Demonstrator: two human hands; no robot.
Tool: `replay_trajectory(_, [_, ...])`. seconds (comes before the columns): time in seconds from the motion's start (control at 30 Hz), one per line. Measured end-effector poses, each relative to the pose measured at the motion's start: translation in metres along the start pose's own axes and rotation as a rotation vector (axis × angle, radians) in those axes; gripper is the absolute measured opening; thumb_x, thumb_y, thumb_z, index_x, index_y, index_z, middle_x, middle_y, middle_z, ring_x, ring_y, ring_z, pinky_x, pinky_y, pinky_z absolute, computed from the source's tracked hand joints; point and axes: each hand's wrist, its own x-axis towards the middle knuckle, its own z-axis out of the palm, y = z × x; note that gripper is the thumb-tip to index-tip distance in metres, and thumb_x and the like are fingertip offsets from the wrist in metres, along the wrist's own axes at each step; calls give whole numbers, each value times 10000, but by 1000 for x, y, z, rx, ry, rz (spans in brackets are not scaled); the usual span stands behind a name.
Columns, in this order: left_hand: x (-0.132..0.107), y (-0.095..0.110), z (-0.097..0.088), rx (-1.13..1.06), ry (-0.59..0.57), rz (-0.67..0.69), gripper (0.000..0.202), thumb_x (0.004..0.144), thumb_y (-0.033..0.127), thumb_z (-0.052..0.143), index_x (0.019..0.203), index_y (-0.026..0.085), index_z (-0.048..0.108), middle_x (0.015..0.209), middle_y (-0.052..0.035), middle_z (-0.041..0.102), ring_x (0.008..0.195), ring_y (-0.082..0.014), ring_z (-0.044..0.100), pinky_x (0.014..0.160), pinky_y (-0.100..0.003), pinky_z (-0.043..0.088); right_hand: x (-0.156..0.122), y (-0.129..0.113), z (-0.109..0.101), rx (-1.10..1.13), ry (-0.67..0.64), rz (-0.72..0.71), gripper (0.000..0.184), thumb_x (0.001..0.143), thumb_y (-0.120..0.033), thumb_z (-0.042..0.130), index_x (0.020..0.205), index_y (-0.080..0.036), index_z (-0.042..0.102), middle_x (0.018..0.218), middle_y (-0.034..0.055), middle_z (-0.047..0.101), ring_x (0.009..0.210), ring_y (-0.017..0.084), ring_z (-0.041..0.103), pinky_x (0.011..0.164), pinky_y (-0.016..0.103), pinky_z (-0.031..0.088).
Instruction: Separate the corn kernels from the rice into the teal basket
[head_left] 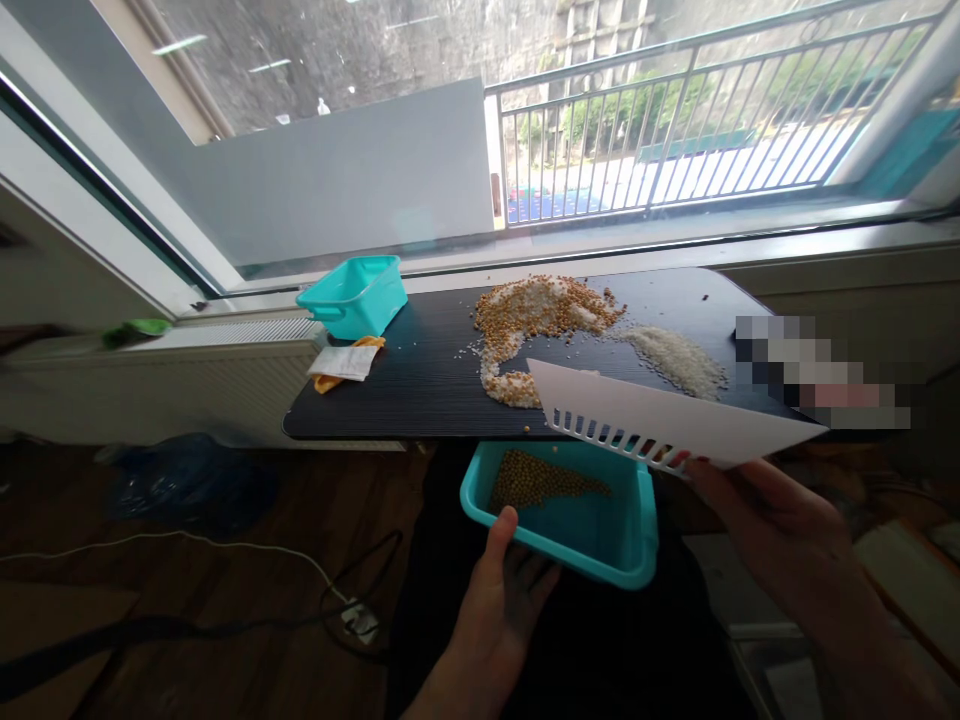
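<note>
My left hand [499, 595] grips the near side of a turquoise plastic basin [600, 540], its thumb over the rim. Yellowish beans [544, 480] cover part of the basin's bottom. My right hand [784, 515] is closed on the right end of a white sheet with a row of slots along its lower edge [675, 420]. This slotted sheet is tilted over the basin's far side and the table's front edge. Behind it, a heap of beans mixed with white rice [532, 310] curves across the dark table [420, 395]. A pile of mostly rice [679, 360] lies to its right.
Another turquoise basin [367, 300] stands at the table's left end, behind a white paper and orange cloth-like item [345, 365]. A window with an outside railing lies beyond. Below left are a power strip [360, 622], cables and a bluish plastic bag [199, 485]. A patch at right is pixelated.
</note>
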Motion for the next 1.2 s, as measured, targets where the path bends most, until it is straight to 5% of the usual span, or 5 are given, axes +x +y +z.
replay_trajectory(0.5, [-1,9,-3,20,28,13,511,869,469,560,1289,180,523,1256,-137,637,1097,-255,641,1004,-409,464,10,-14,37,115,-219,-102,264,795,-440,637,884,-218,747,824,24,759,807,237,700,736,341,569])
replay_trajectory(0.83, [0,17,-12,-12,60,16,554,856,467,582,1296,139,504,1314,-171,586,1122,-277,626,948,-384,510,26,-13,30,-58,-39,-141,231,804,-447,618,829,-239,714,706,6,724,720,211,682,649,279,529])
replay_trajectory(1.2, [-2,13,-6,19,63,17,525,867,474,563,1291,168,517,1251,-145,636,1110,-262,636,1004,-405,473,20,-10,28,-64,-43,-145,234,816,-440,608,898,-252,721,759,-4,734,764,221,686,704,313,532])
